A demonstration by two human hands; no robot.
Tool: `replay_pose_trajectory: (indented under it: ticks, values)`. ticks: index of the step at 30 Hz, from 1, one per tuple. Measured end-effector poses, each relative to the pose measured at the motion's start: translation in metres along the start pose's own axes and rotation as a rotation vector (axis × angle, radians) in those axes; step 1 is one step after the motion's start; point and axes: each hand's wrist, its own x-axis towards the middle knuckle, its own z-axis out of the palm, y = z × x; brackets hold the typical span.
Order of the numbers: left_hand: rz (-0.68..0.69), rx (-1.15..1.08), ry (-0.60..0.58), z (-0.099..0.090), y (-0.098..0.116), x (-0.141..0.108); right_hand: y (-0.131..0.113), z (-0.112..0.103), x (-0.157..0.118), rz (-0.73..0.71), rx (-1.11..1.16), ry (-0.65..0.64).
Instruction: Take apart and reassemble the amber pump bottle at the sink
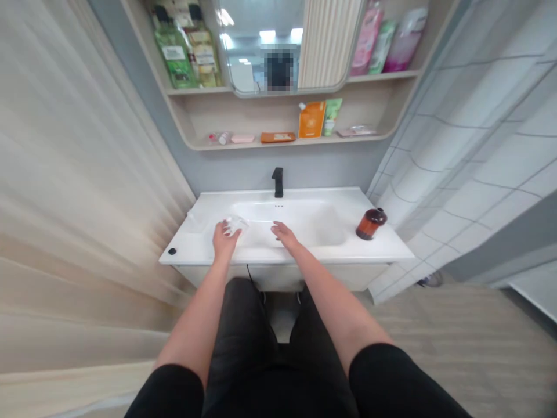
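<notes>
My left hand [225,239] is closed around a clear, see-through object [237,223], perhaps a cup or container; its exact kind does not show. It is held over the left side of the white sink basin [319,223]. To the right, my right hand [285,235] hovers above the basin with its fingers apart and nothing in them. Behind both hands, a black faucet [278,182] stands at the back of the basin.
A brown bottle [371,224] stands on the counter's right end. At the left end are a small black round piece [172,251] and a pale translucent item [194,220]. Above, a shelf [248,145] bears an orange pouch [311,119] and several toiletries. A curtain [100,174] hangs at left.
</notes>
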Motion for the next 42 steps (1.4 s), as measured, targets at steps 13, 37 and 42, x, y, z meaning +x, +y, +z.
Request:
replay_pose_trajectory:
  ticks: [13, 37, 42]
  values:
    - [0.063, 0.687, 0.269, -0.057, -0.011, 0.037, 0.009, 0.000, 0.003, -0.166, -0.266, 0.049]
    - [0.210, 0.791, -0.274, -0.061, 0.003, -0.015, -0.018, -0.037, -0.046, -0.295, -0.365, 0.434]
    - [0.120, 0.930, -0.546, -0.022, 0.016, -0.014, -0.011, -0.167, -0.095, -0.357, -0.511, 1.071]
